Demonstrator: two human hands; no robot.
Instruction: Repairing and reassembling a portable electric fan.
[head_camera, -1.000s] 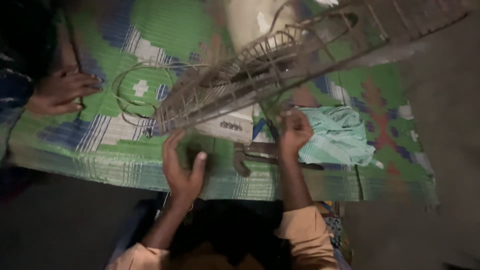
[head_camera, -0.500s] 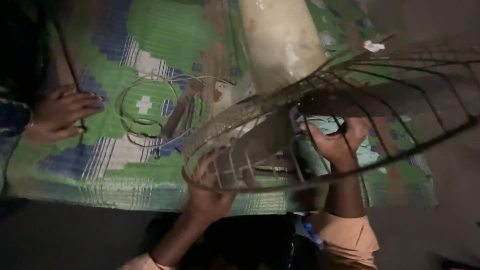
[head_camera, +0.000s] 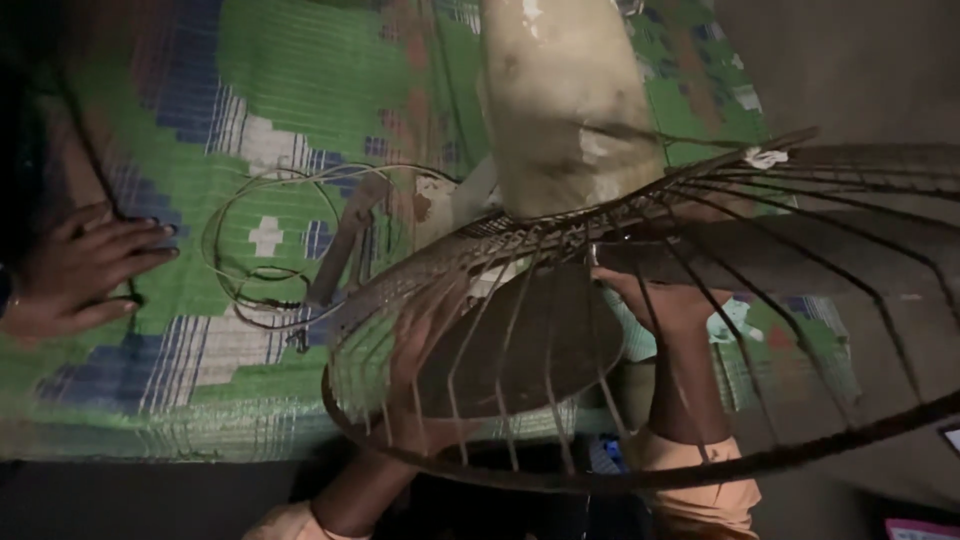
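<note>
A large rusty wire fan guard (head_camera: 700, 470) fills the right half of the view, tilted toward me, with dark fan blades (head_camera: 540, 350) showing behind its wires. My left hand (head_camera: 425, 365) sits behind the wires at the guard's lower left rim, fingers curled on them. At the hub, where the wires meet, my right hand (head_camera: 655, 300) grips the guard. Both forearms come up from the bottom edge in orange sleeves. A pale, stained cylindrical body (head_camera: 565, 100) stands behind the guard at the top.
A green, blue and white woven mat (head_camera: 290, 80) covers the floor. On it lie a loose coil of wire (head_camera: 250, 255) and a flat rusty bar (head_camera: 340, 250). Another person's hand (head_camera: 85, 270) rests on the mat at the left edge. Light green cloth (head_camera: 735, 325) lies under the guard.
The fan guard has swung up and toward me and now looms much larger. Both my hands moved with it, still gripping it. The other person's hand has stayed on the mat.
</note>
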